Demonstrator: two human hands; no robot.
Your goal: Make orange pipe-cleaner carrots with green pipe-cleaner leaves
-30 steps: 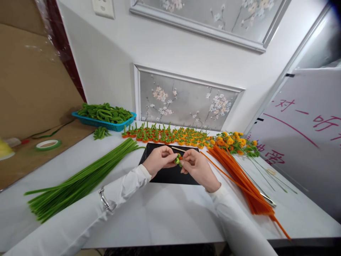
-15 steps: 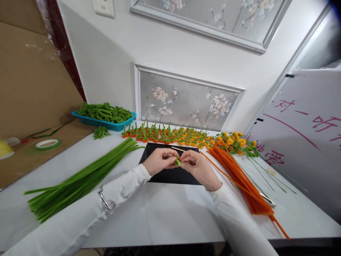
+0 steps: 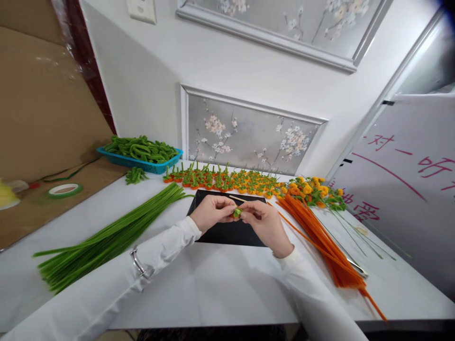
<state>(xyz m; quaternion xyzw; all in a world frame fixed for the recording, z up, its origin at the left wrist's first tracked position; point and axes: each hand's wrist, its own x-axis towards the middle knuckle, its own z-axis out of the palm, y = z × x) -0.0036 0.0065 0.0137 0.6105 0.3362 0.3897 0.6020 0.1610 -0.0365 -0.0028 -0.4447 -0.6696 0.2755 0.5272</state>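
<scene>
Over a black mat (image 3: 231, 234), my left hand (image 3: 213, 213) and my right hand (image 3: 265, 222) meet with their fingertips pinched on a small pipe-cleaner flower (image 3: 237, 212). Its green part faces up towards me, and a bit of orange shows below; the fingers cover most of the rest. A thin pale stick (image 3: 237, 199) lies on the mat's far edge behind my hands. Rows of finished-looking orange flowers with green stems (image 3: 209, 180) stand beyond the mat.
Green pipe cleaners (image 3: 117, 232) lie bundled at left, orange pipe cleaners (image 3: 320, 241) at right beside scissors (image 3: 357, 268). Behind are a blue basket (image 3: 152, 167) of green coils, a green tape roll (image 3: 64, 191) and yellow-orange flowers (image 3: 309, 189). The wall closes the back.
The small flower has turned slightly between my fingertips, its green part now facing me more. My right hand has shifted a little left. Both hands keep their pinch.
</scene>
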